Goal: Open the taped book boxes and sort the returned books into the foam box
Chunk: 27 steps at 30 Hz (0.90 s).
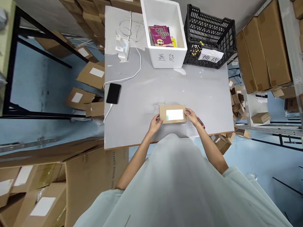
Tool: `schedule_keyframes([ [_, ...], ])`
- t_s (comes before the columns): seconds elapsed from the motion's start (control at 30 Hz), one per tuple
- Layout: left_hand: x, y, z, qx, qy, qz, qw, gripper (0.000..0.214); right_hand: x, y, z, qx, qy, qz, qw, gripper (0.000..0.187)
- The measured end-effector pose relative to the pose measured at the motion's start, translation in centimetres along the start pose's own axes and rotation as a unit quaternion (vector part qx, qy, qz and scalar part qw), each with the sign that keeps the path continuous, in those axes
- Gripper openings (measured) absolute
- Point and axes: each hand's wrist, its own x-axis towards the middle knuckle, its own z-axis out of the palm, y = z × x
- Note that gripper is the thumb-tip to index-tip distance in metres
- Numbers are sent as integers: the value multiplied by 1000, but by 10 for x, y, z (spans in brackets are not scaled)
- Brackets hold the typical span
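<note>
Between my two hands, near the front edge of the table (142, 94), is a small brown cardboard box (163, 114) with a white label on its top face. My left hand (155, 123) grips the box at its left end, thumb and fingers closed on the lower corner. At the opposite end, my right hand (191, 116) has its fingers closed on the right side. A red and black box cutter (201, 122) lies on the table just right of my right hand, partly hidden by the wrist.
A white bin (168, 57) holding books (161, 35) stands at the back, beside a black plastic crate (210, 31). Left on the table are a phone (114, 93), a white cable and a power strip (123, 52). Cardboard boxes (91, 75) are stacked around the table.
</note>
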Motion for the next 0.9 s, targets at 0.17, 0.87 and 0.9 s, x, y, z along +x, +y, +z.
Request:
schedule_keyframes([
  [0.17,-18,-20,5,5,17,-26,1000,62,-16,27,-14,9,-6,46,999,59],
  [0.87,-44,27,22,62,87,101,989,63,-29,10,-41,-17,-22,-111,993,56],
  [0.9,-41,24,24,58,85,99,990,62,-27,13,-39,-17,-29,-112,993,55],
])
